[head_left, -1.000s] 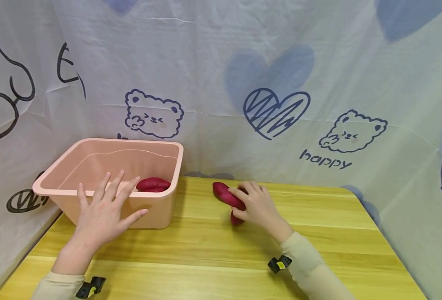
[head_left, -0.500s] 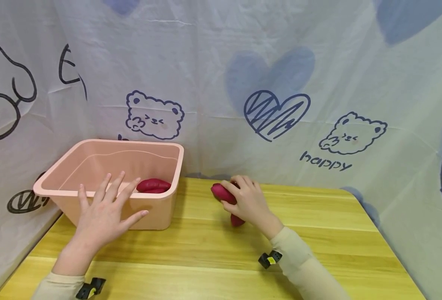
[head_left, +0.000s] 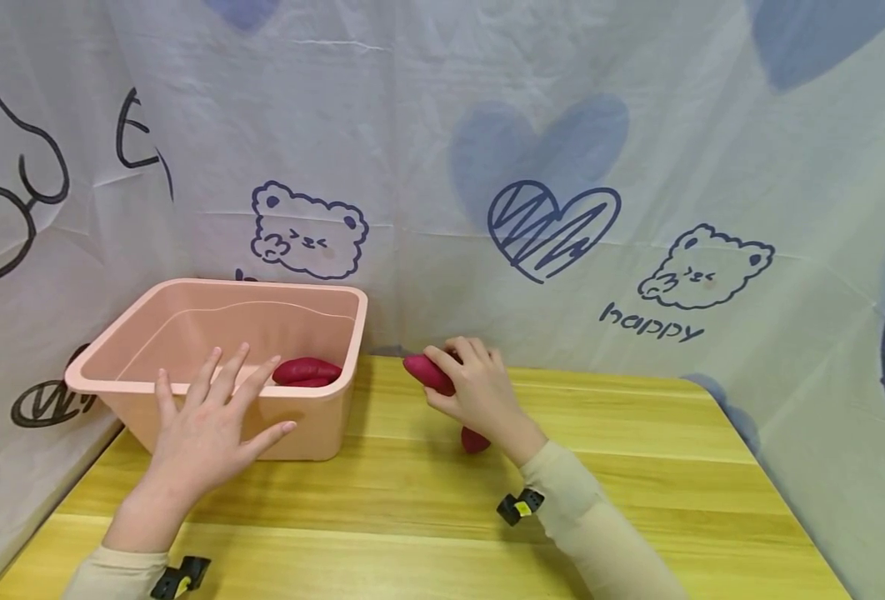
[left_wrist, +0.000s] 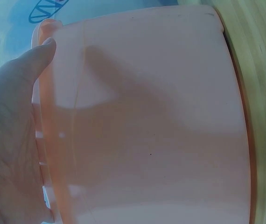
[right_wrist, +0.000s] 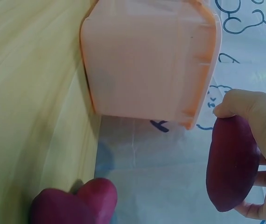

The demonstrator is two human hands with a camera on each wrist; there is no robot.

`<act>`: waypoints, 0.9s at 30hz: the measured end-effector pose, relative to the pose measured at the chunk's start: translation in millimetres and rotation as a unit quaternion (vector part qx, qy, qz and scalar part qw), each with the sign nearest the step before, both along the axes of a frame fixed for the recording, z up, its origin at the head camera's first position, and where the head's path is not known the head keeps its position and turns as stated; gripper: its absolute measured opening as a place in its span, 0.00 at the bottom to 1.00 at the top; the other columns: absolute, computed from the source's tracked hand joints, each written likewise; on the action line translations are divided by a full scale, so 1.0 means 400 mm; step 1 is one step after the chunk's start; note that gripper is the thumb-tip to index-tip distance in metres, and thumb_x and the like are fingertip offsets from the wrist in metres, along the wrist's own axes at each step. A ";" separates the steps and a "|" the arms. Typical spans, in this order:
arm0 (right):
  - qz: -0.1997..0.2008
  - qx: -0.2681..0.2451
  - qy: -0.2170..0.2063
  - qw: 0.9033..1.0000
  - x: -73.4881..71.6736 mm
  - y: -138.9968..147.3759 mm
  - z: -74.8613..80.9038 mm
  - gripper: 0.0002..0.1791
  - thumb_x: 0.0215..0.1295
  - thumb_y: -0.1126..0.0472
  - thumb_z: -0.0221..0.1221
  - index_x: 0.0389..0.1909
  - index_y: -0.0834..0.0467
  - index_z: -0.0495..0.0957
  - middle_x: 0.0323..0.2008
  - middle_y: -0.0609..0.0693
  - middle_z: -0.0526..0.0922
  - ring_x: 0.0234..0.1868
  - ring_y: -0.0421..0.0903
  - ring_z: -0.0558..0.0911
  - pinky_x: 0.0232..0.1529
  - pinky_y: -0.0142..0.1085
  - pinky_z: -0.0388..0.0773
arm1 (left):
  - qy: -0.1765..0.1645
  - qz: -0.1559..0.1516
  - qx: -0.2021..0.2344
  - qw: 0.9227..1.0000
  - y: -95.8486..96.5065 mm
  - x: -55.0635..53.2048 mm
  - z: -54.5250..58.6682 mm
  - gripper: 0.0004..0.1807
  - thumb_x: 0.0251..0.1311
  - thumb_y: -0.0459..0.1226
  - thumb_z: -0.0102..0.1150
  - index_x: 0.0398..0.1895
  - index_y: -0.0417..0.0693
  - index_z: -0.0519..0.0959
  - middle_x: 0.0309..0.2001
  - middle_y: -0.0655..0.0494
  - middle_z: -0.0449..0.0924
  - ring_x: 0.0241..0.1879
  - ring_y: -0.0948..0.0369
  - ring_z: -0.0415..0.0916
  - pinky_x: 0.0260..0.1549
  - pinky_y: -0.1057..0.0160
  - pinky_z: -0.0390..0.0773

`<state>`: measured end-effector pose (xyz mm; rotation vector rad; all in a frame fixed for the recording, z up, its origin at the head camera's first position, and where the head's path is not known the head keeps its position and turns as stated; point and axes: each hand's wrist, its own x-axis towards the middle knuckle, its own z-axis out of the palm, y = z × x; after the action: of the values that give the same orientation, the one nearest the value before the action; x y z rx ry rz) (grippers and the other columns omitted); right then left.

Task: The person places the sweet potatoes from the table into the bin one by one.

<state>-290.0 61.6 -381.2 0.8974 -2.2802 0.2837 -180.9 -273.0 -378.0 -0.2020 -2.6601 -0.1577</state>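
My right hand (head_left: 480,396) grips a dark red sweet potato (head_left: 427,373), thumb on one side and fingers on the other. In the right wrist view this sweet potato (right_wrist: 232,163) is held up off the table. Two more sweet potatoes lie below; one sweet potato (head_left: 475,440) shows under my wrist in the head view, the other is hidden there by my hand. My left hand (head_left: 206,433) lies with spread fingers over the near rim of a pink plastic bin (head_left: 337,425). Inside the bin, at its right end, are red sweet potatoes (head_left: 307,369).
The bin stands at the left back of a yellow wood-grain table (head_left: 382,517). A white cloth (head_left: 427,167) with printed bears and hearts hangs close behind the table and along both sides.
My right hand has lifted the sweet potato off the others and carried it left toward the bin. The left hand and the bin have stayed in place.
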 end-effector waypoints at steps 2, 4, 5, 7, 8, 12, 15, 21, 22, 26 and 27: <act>-0.001 -0.002 -0.002 1.000 -0.001 -0.010 0.005 0.26 0.53 0.47 0.68 0.55 0.47 0.80 0.47 0.51 0.80 0.49 0.50 0.77 0.40 0.45 0.75 | 0.001 0.001 0.000 1.000 0.000 0.000 0.001 0.46 0.54 0.68 0.55 0.76 0.73 0.51 0.76 0.45 0.54 0.76 0.42 0.43 0.65 0.26 0.21; -0.003 -0.004 -0.003 1.000 -0.002 -0.020 0.011 0.27 0.54 0.46 0.68 0.55 0.47 0.80 0.47 0.51 0.80 0.49 0.50 0.77 0.40 0.45 0.75 | 0.002 0.000 -0.001 1.000 0.000 0.000 0.001 0.46 0.54 0.68 0.56 0.76 0.73 0.52 0.76 0.45 0.54 0.76 0.42 0.43 0.65 0.26 0.22; -0.004 -0.004 -0.003 1.000 -0.002 -0.025 0.013 0.27 0.54 0.46 0.67 0.55 0.47 0.80 0.47 0.52 0.80 0.49 0.50 0.77 0.40 0.45 0.75 | 0.002 0.000 -0.001 1.000 0.000 -0.001 0.001 0.46 0.54 0.68 0.56 0.76 0.73 0.52 0.76 0.45 0.54 0.76 0.42 0.43 0.65 0.26 0.22; -0.007 -0.005 -0.001 1.000 -0.003 -0.035 0.019 0.26 0.54 0.46 0.67 0.55 0.47 0.80 0.47 0.52 0.80 0.49 0.50 0.77 0.40 0.45 0.76 | 0.002 0.001 -0.001 1.000 0.001 -0.001 0.001 0.46 0.54 0.68 0.56 0.75 0.73 0.52 0.76 0.45 0.54 0.76 0.42 0.44 0.65 0.26 0.22; -0.008 -0.005 0.000 1.000 -0.003 -0.040 0.021 0.26 0.54 0.45 0.67 0.55 0.47 0.80 0.47 0.52 0.80 0.49 0.50 0.77 0.40 0.45 0.76 | 0.002 0.001 -0.001 1.000 0.001 -0.002 0.001 0.46 0.54 0.68 0.56 0.75 0.73 0.52 0.76 0.45 0.54 0.76 0.42 0.44 0.65 0.26 0.23; -0.010 -0.007 0.000 1.000 -0.004 -0.059 0.031 0.26 0.55 0.45 0.66 0.56 0.47 0.79 0.47 0.52 0.80 0.49 0.50 0.77 0.42 0.46 0.76 | 0.000 0.003 0.000 1.000 0.000 -0.002 0.001 0.46 0.53 0.68 0.56 0.75 0.73 0.52 0.76 0.46 0.54 0.76 0.42 0.44 0.65 0.26 0.22; -0.008 -0.010 -0.004 1.000 -0.004 -0.072 0.038 0.26 0.55 0.45 0.66 0.56 0.47 0.79 0.48 0.52 0.80 0.50 0.50 0.77 0.42 0.46 0.76 | -0.001 0.002 0.001 1.000 -0.001 -0.002 -0.002 0.46 0.54 0.68 0.56 0.75 0.73 0.52 0.76 0.45 0.54 0.76 0.42 0.43 0.65 0.26 0.21; -0.002 -0.018 -0.002 1.000 -0.007 -0.094 0.055 0.26 0.55 0.46 0.67 0.56 0.47 0.79 0.48 0.52 0.80 0.50 0.50 0.77 0.42 0.46 0.77 | -0.003 0.002 0.001 1.000 -0.001 -0.002 -0.003 0.46 0.54 0.68 0.55 0.75 0.72 0.52 0.76 0.46 0.53 0.76 0.42 0.43 0.65 0.27 0.21; -0.002 -0.018 0.000 1.000 -0.008 -0.098 0.058 0.26 0.55 0.46 0.67 0.56 0.47 0.79 0.48 0.52 0.80 0.50 0.50 0.77 0.42 0.46 0.77 | -0.003 0.002 0.001 1.000 -0.001 -0.002 -0.003 0.46 0.54 0.68 0.55 0.75 0.72 0.53 0.76 0.46 0.53 0.76 0.42 0.43 0.65 0.27 0.21; -0.003 -0.021 0.003 1.000 -0.013 -0.109 0.067 0.25 0.56 0.45 0.66 0.55 0.47 0.79 0.47 0.52 0.80 0.50 0.50 0.77 0.42 0.45 0.77 | -0.003 0.003 0.002 1.000 0.000 -0.003 -0.001 0.46 0.53 0.68 0.56 0.75 0.72 0.54 0.76 0.46 0.54 0.76 0.42 0.44 0.65 0.27 0.21; -0.002 -0.023 0.004 1.000 -0.014 -0.112 0.069 0.25 0.56 0.45 0.66 0.55 0.47 0.79 0.47 0.51 0.80 0.50 0.50 0.76 0.42 0.45 0.77 | -0.003 0.004 0.002 1.000 0.000 -0.003 -0.001 0.46 0.53 0.68 0.56 0.75 0.72 0.54 0.76 0.46 0.54 0.76 0.42 0.44 0.65 0.27 0.21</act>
<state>-295.5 16.6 -353.6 0.8694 -2.2597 0.3292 -181.9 -273.0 -378.4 -0.1897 -2.6666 -0.1617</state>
